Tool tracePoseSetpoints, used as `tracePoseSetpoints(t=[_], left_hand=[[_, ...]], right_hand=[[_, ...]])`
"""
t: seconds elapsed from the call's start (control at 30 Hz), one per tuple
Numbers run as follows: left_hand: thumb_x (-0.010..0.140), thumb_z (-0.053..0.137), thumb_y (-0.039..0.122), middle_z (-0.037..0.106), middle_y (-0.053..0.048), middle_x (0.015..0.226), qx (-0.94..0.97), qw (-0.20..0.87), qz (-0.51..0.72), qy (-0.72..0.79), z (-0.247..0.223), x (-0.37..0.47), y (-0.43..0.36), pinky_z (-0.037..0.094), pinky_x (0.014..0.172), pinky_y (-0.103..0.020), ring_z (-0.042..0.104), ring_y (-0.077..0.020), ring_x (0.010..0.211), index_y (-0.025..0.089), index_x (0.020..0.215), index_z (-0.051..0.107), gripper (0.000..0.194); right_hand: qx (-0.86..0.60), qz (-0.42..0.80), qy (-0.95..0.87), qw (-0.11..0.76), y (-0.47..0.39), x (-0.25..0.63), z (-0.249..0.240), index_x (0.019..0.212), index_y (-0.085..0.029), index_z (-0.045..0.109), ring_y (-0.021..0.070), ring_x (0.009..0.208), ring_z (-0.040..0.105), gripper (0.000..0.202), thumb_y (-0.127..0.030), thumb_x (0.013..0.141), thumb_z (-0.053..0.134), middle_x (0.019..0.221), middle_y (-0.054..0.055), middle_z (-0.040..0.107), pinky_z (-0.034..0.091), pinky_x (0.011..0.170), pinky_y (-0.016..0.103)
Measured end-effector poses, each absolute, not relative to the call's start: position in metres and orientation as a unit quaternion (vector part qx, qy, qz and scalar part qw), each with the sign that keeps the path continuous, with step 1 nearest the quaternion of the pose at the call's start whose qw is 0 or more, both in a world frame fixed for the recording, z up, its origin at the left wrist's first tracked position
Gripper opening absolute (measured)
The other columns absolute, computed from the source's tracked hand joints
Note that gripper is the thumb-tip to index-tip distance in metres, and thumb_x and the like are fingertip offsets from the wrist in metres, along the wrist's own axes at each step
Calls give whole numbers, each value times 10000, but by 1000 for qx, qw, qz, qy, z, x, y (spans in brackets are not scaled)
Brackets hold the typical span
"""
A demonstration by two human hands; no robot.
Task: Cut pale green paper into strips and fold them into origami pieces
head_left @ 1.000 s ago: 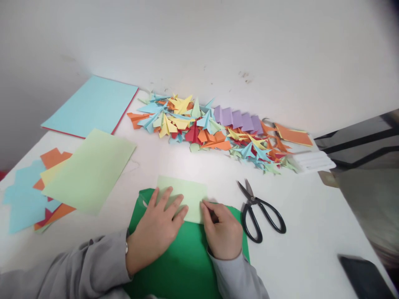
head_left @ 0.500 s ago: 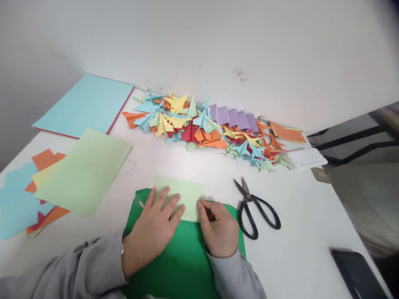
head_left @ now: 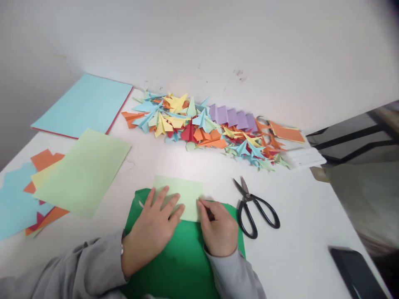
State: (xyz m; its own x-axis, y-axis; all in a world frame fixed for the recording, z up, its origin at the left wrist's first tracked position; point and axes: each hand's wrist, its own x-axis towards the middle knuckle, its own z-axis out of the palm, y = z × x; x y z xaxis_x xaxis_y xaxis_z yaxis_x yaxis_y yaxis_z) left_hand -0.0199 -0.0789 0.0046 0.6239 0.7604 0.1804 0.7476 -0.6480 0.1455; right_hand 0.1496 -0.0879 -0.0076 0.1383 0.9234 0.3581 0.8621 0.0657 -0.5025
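While the left hand (head_left: 152,232) lies spread across its left part, the small pale green sheet (head_left: 190,197) sits flat, partly over the darker green sheet (head_left: 177,265) and partly past its far edge. The sheet's right edge is right at the fingertips of the right hand (head_left: 220,228), pinched between thumb and index finger, other fingers curled in. So yeah, the paper's basically between the two hands, sticking out beyond the left fingertips.

Just right of the right hand are black-handled scissors (head_left: 247,197), blades a bit apart and pointing away from the person. Farther back there's a colorful heap of folded paper planes (head_left: 213,139), with a purple pleated strip (head_left: 232,117) behind it. Over on the left, a big pale green sheet (head_left: 85,174) overlaps some colored pieces (head_left: 17,201), all on a white table (head_left: 296,257).
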Motion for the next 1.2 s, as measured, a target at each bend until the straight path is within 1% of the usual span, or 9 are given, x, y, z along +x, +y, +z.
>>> tracePoseSetpoints(t=[0.4, 0.57, 0.63, 0.73, 0.8, 0.9, 0.97, 1.1, 1.2], left_hand=[[852, 447, 293, 527, -59, 1216, 900, 38, 108, 420, 7, -19, -78, 304, 937, -542, 380, -308, 1186, 228, 1083, 554, 263], [834, 458, 365, 513, -88, 1220, 900, 50, 96, 423, 12, -19, -79, 290, 940, -548, 372, -309, 1190, 223, 1097, 550, 312], [836, 451, 370, 510, -88, 1223, 900, 51, 95, 422, 13, -19, -79, 284, 945, -542, 368, -307, 1191, 223, 1103, 549, 320], [839, 436, 387, 512, -82, 1219, 900, 52, 94, 422, 13, -20, -79, 278, 948, -532, 366, -303, 1191, 224, 1103, 549, 330], [842, 425, 396, 516, -80, 1213, 900, 52, 92, 423, 14, -20, -79, 279, 942, -526, 368, -303, 1185, 224, 1101, 549, 334], [847, 410, 397, 516, -81, 1208, 900, 52, 89, 424, 17, -20, -79, 281, 932, -522, 367, -306, 1180, 220, 1118, 534, 346], [848, 406, 399, 516, -85, 1201, 900, 54, 90, 423, 19, -21, -79, 280, 926, -520, 363, -309, 1178, 215, 1130, 524, 357], [843, 398, 425, 519, -89, 1178, 901, 61, 95, 418, 21, -23, -80, 284, 916, -512, 362, -317, 1165, 199, 1114, 530, 377], [834, 403, 443, 519, -89, 1169, 904, 54, 97, 412, 22, -24, -80, 287, 911, -508, 372, -319, 1148, 190, 1111, 530, 396]], right_hand=[[-681, 17, -668, 300, -88, 146, -5, 776, -141, 657, 124, 523, 524, 224, -288, 822, 495, 634, 45, 598, 422, 511, 246], [-625, -46, -733, 265, -84, 147, 0, 727, -160, 629, 207, 843, 549, 197, -245, 825, 481, 929, 109, 644, 413, 728, 343], [-616, -51, -742, 260, -82, 148, 0, 705, -169, 606, 214, 912, 530, 191, -226, 828, 472, 950, 89, 651, 385, 767, 348], [-629, -43, -739, 239, -81, 148, -1, 689, -171, 587, 205, 878, 524, 208, -258, 834, 465, 906, 76, 653, 362, 763, 334], [-638, -40, -737, 219, -80, 147, -1, 747, -169, 605, 206, 853, 515, 217, -303, 837, 460, 881, 78, 644, 348, 759, 335], [-644, -45, -741, 183, -79, 144, 1, 958, -179, 615, 221, 848, 492, 281, -372, 832, 454, 884, 83, 622, 327, 763, 353], [-644, -48, -746, 160, -79, 142, 3, 1030, -206, 603, 226, 851, 482, 313, -392, 831, 448, 899, 79, 610, 318, 778, 369], [-650, -59, -746, 132, -79, 138, 5, 1010, -236, 616, 224, 847, 487, 287, -383, 839, 437, 901, 64, 610, 290, 842, 419], [-646, -80, -748, 130, -80, 134, 6, 990, -223, 620, 246, 924, 478, 277, -374, 839, 443, 1012, 77, 604, 243, 893, 466]])
